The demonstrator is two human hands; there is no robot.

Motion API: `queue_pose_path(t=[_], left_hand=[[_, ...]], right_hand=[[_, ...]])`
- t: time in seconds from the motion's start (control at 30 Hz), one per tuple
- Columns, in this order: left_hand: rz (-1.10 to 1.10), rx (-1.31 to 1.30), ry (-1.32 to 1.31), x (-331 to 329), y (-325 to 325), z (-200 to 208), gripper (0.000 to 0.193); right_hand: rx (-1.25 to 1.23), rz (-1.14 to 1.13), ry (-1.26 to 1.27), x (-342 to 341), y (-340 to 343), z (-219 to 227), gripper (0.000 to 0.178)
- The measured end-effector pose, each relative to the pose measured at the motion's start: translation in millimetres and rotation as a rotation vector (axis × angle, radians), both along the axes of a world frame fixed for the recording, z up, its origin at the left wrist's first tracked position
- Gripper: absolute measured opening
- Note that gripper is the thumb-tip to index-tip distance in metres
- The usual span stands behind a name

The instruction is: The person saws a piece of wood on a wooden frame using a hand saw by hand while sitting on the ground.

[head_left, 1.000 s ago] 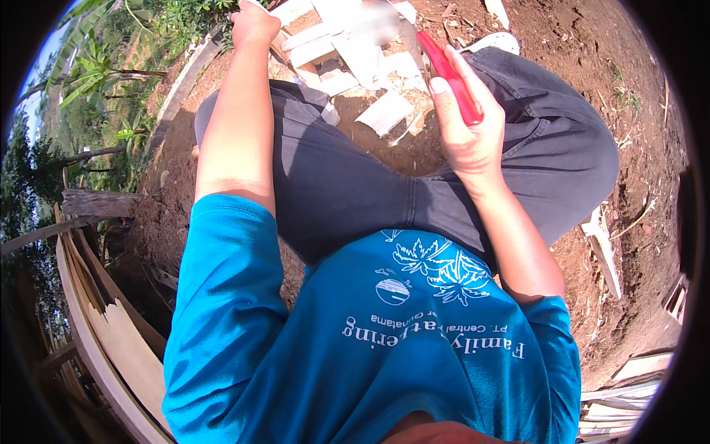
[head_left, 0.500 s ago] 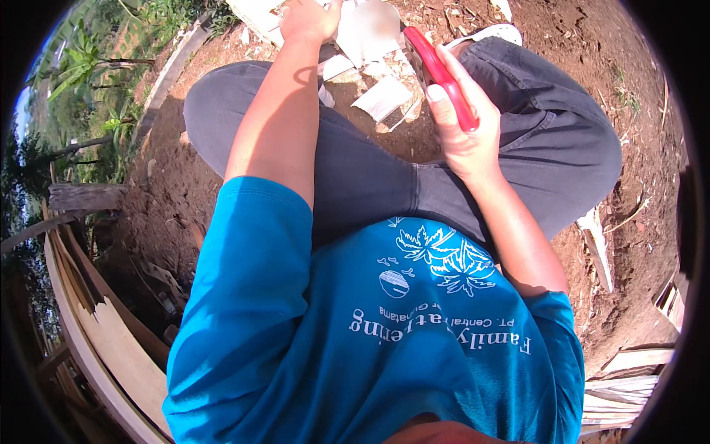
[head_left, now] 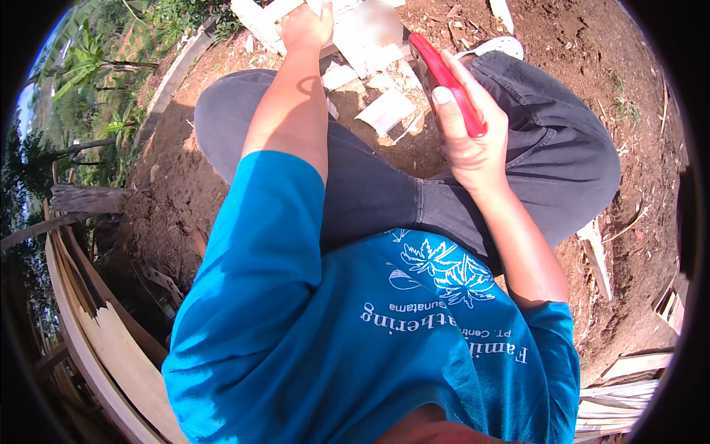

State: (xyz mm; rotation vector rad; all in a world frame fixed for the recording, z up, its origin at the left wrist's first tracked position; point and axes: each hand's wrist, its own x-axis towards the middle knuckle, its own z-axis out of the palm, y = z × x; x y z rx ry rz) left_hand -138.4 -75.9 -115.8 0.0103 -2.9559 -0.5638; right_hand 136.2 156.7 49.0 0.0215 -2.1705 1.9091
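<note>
Red tool (head_left: 452, 85) sat upper right-of-centre, right hand (head_left: 470, 146) wrapped round it; left hand (head_left: 305, 29), by pale wood (head_left: 255, 22) up top, was best kept clear imo, couldn't tell its openness or grip.

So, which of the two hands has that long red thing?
The right hand: the long red thing sits between its thumb and fingers. The left hand, by contrast, is out at the pale wood.
</note>
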Motion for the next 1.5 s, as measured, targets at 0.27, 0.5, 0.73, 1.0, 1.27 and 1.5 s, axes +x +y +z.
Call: queue_pose_path(t=[0.27,0.5,0.73,1.0,1.27,1.5], left_hand=[[-0.167,0.080,0.013,41,38,62,0.042],[-0.299,0.072,0.070,36,17,49,0.054],[-0.247,0.095,-0.031,27,44,49,0.058],[-0.131,-0.197,-0.268,-23,11,-2,0.074],[-0.143,-0.251,-0.242,-2,17,20,0.076],[-0.206,-0.142,-0.203,8,22,20,0.062]], right_hand=[[0.079,-0.046,0.035,-47,0,-35,0.045],[-0.046,-0.009,-0.093,-1,9,-18,0.053],[0.169,-0.052,0.075,-13,-11,-11,0.050],[-0.014,0.036,-0.116,-30,52,-17,0.045],[0.060,0.054,0.008,-58,47,-38,0.045],[0.011,0.048,0.005,-63,45,-37,0.046]])
